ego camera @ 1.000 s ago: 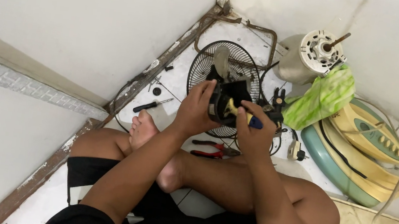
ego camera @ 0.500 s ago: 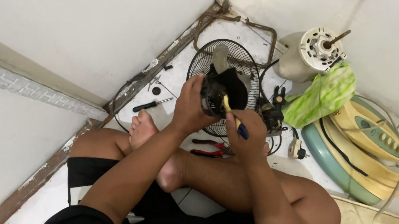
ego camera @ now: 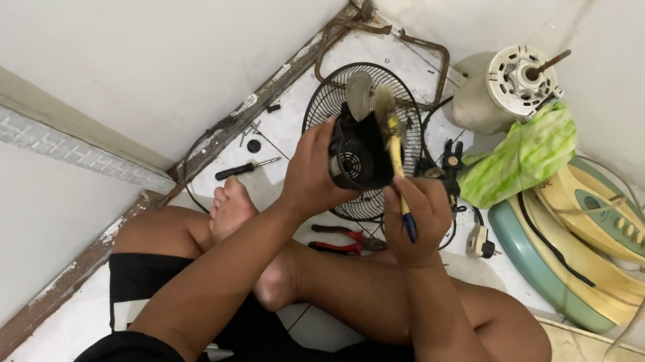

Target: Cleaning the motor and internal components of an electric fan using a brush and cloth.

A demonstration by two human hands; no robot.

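I sit cross-legged on a white tiled floor in a room corner. My left hand (ego camera: 313,173) grips a black fan motor housing (ego camera: 358,154), held up in front of me over a round black wire fan guard (ego camera: 356,92). My right hand (ego camera: 418,218) holds a paintbrush (ego camera: 394,149) with a yellow and blue handle. Its bristles rest at the top of the housing.
Red-handled pliers (ego camera: 339,240) lie by my shin and a black screwdriver (ego camera: 244,168) lies near my foot. To the right stand a white electric motor (ego camera: 504,87), a green cloth (ego camera: 521,157) and a cream and teal fan base (ego camera: 584,235) with a cord.
My right hand has turned the brush from low beside the housing to upright, with its bristles now up at the housing's top. My left hand keeps its grip.
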